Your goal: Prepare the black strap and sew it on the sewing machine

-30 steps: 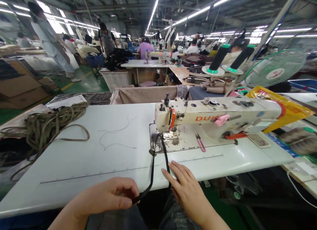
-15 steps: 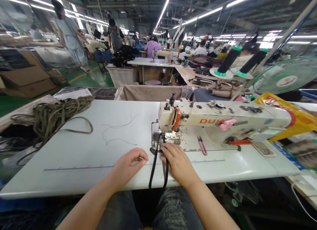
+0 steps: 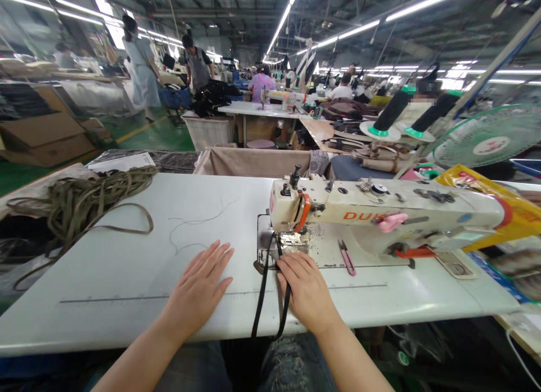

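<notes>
My left hand (image 3: 198, 288) lies on the white table, palm down with its fingers stretched, near some loose thread (image 3: 190, 246). My right hand (image 3: 305, 290) has its fingers closed on a narrow black strap (image 3: 262, 295), just in front of the needle area of a sewing machine (image 3: 389, 206). From under the machine's head the strap runs toward me in two lengths and hangs over the table's front edge. To the right of that hand, pink-handled thread snips (image 3: 347, 258) rest on the machine bed.
A heap of olive straps (image 3: 88, 206) covers the table's left end. Behind the table is a beige cloth-lined bin (image 3: 253, 160). Black thread cones (image 3: 391, 111), a green fan (image 3: 490, 141) and a yellow bag (image 3: 507, 212) stand at the right. Several people work farther back.
My left hand has moved left, away from the strap, and its curled fingers have flattened onto the table. My right hand stays at the strap. A person in the background has walked rightward.
</notes>
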A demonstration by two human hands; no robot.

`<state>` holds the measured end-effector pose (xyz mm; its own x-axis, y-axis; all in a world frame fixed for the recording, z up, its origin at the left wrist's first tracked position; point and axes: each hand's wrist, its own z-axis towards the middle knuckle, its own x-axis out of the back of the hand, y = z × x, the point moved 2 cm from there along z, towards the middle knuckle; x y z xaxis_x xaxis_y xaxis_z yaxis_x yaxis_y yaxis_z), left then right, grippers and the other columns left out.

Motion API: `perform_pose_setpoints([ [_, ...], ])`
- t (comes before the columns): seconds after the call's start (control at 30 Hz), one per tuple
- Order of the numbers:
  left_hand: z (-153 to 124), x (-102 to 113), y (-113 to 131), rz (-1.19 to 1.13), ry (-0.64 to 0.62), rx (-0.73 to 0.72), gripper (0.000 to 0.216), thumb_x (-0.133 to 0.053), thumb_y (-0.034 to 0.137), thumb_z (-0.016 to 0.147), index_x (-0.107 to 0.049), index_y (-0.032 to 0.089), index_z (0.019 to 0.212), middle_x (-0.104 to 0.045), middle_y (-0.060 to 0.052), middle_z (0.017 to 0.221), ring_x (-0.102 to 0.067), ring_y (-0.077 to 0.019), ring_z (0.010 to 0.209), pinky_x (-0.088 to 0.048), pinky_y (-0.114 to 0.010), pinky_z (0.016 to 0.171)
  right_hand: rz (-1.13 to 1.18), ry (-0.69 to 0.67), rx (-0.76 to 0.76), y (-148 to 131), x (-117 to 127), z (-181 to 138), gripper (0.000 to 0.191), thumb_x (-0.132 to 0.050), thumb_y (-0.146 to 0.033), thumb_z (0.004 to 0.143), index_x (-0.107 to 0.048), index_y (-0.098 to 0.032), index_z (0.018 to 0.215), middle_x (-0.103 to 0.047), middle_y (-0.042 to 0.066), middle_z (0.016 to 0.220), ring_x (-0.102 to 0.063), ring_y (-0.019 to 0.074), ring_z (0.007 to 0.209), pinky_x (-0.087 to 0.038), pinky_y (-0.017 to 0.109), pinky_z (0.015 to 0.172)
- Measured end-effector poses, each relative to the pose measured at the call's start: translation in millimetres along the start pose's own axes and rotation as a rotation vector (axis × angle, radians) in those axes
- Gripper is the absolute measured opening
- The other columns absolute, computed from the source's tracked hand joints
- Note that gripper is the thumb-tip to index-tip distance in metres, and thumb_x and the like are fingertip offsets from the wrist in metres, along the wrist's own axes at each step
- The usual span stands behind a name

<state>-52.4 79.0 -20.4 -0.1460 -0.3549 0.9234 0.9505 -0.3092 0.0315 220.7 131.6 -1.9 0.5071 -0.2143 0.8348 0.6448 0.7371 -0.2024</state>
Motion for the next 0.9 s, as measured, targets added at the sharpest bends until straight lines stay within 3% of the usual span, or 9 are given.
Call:
perform_pose_setpoints([
  [0.37,2.7,-0.6,2.6,-0.004,-0.058,-0.141,0.067,-0.047,0.046,0.106,-0.024,0.025,0.165,-0.039,-0.005,0.167,-0.032,-0.0267,0.156,-0.020,-0.044,0.130,-0.005,-0.033,-0.033,3.5,-5.6,-0.3,0.034,-0.055,-0.023,0.102,-0.067,-0.017,0.133,-0.070,0.014,0.138,-0.062,0.0300,0.132,-0.048,0.057,0.116],
  [0.67,4.9,-5.4,-1.0,-0.009,-0.106,-0.186,0.075,-0.046,0.055,0.104,-0.014,0.027,0.167,-0.038,-0.003,0.168,-0.028,-0.0246,0.157,-0.012,-0.041,0.131,-0.015,0.002,-0.025,0.6,-1.7,-0.6,0.029,-0.057,-0.019,0.101,-0.071,-0.016,0.126,-0.075,0.012,0.127,-0.067,0.0275,0.123,-0.050,0.053,0.115],
  [0.9,14.9,-16.8,-22.4,0.049,-0.151,-0.144,0.075,-0.039,0.062,0.104,-0.013,0.029,0.166,-0.035,0.001,0.169,-0.021,-0.0250,0.159,0.006,-0.045,0.130,-0.023,0.032,0.002,-0.3,-0.8,-0.5,0.028,-0.056,-0.019,0.102,-0.071,-0.016,0.124,-0.076,0.012,0.126,-0.069,0.0271,0.119,-0.051,0.053,0.112],
])
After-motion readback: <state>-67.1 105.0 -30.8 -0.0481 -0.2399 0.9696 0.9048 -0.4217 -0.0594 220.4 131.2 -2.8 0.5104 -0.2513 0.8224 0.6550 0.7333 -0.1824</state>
